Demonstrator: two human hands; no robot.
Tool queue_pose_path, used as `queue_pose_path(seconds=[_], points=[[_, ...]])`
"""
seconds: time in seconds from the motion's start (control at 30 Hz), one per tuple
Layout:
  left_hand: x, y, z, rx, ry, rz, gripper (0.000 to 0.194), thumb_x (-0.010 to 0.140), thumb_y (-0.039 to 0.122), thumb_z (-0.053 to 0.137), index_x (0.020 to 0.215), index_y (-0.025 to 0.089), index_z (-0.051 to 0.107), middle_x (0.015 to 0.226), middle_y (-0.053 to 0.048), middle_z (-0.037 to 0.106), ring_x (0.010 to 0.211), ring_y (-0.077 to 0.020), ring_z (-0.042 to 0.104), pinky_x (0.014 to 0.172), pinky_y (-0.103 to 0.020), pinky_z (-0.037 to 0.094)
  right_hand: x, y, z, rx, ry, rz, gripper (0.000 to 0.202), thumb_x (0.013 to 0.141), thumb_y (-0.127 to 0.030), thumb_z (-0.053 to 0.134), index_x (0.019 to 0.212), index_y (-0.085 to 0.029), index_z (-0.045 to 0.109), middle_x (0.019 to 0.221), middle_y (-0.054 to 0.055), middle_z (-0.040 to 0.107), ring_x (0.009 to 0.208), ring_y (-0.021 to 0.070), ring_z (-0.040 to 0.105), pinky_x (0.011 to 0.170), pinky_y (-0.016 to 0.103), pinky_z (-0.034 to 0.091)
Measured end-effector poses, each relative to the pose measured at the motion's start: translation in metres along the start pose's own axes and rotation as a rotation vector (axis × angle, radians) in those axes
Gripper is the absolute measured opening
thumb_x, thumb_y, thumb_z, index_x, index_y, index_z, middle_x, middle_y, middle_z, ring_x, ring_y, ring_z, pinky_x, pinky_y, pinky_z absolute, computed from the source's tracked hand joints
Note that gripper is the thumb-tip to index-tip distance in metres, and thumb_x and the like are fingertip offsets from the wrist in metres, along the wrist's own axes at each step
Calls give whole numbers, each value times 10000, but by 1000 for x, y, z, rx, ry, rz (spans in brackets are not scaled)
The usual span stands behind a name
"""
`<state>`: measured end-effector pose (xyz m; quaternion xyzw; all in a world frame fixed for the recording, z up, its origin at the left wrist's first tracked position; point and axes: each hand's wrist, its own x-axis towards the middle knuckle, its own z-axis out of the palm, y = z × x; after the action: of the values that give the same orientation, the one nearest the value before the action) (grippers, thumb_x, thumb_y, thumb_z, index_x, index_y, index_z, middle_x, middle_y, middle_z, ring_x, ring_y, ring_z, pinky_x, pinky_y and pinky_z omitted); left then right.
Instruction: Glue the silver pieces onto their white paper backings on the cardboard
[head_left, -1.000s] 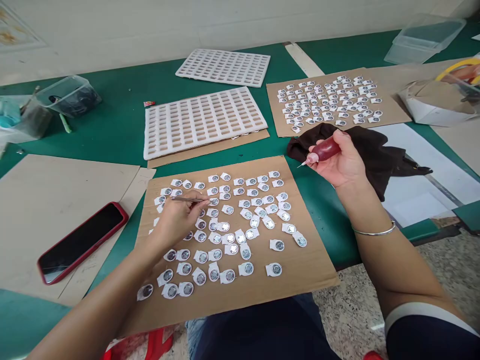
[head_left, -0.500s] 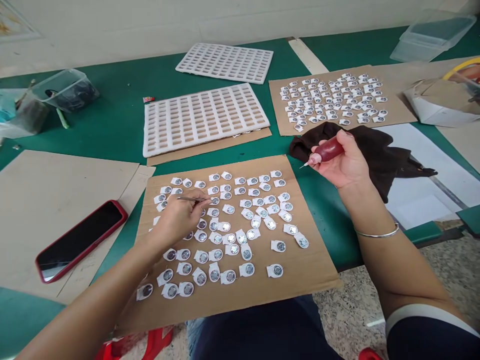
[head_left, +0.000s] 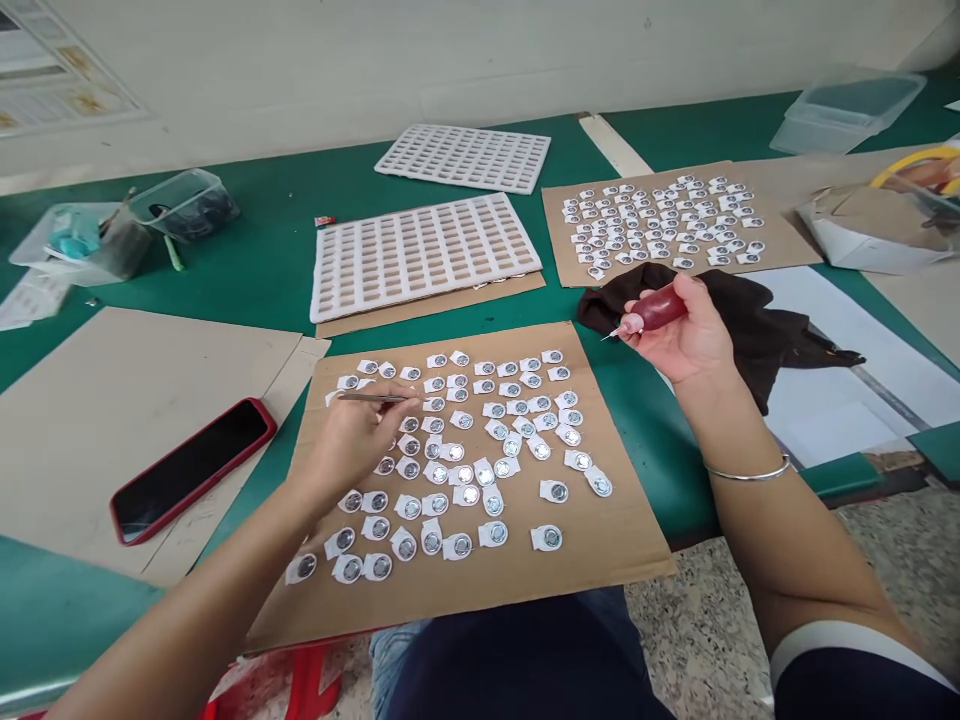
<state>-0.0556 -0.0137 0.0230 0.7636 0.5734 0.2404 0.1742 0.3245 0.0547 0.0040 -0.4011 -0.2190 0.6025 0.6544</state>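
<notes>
Nearest, across the lower centre of the frame, a brown cardboard sheet (head_left: 480,595) carries loose rows of white tabs (head_left: 537,541), each bearing a round, silvery disc (head_left: 552,538); some tabs touch or overlap. Over the sheet's left half, the left hand (head_left: 360,430) pinches a slim metal tool (head_left: 371,398), probably tweezers, its fingertips just beside one tab; whether the tool's working end touches that tab cannot be told. At left, a red-cased phone (head_left: 193,470) lies on greyish board (head_left: 195,350). Right of centre, the right hand (head_left: 694,335) is curled around a dark-red squeeze bottle (head_left: 661,308), tilted, its needle tip (head_left: 609,335) pointing left and downward, well apart from the tabs, with a dark-brown cloth (head_left: 750,310) behind. Sound technique would likely call for a light, steady pinch, so that neighbouring tabs are not dragged, and a relaxed hold on the bottle, lest it drip. Farther off, at upper centre, lie two white gridded trays (head_left: 427,255), one beyond the other; to their right, a second cardboard sheet (head_left: 778,245) bears similar tabs.
</notes>
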Motion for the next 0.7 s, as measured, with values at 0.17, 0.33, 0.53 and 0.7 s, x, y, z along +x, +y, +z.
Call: queue_pose_path(seconds=[0.17, 0.33, 0.53, 0.7], points=[[-16, 5, -3, -72, -87, -58, 240, 864, 418, 572, 816, 229, 711, 890, -40, 751, 796, -212, 696, 710, -340, 585, -1, 0, 0, -4, 1, 2, 238, 673, -443, 774, 704, -271, 613, 723, -41, 642, 678, 143, 632, 543, 293, 547], [-19, 3, 5, -60, -114, -66, 268, 862, 458, 550, 801, 240, 694, 914, -43, 757, 846, -233, 704, 760, -372, 587, 0, 0, -1, -17, -17, -12, 259, 675, -462, 776, 691, -270, 603, 740, -39, 648, 674, 148, 626, 540, 303, 546], [-17, 3, 7, -53, -91, -65, 269, 853, 456, 543, 767, 237, 674, 908, -41, 761, 829, -235, 711, 749, -359, 588, 1, 0, -3, -16, -10, -3, 240, 699, -456, 756, 688, -266, 609, 738, -27, 643, 652, 143, 610, 541, 311, 540], [-16, 2, 6, -32, -114, -56, 280, 859, 466, 539, 792, 237, 686, 896, -37, 758, 819, -236, 712, 722, -353, 585, 2, 0, -5, -11, -12, -20, 226, 706, -433, 758, 678, -276, 598, 757, -32, 641, 722, 160, 625, 556, 323, 538]])
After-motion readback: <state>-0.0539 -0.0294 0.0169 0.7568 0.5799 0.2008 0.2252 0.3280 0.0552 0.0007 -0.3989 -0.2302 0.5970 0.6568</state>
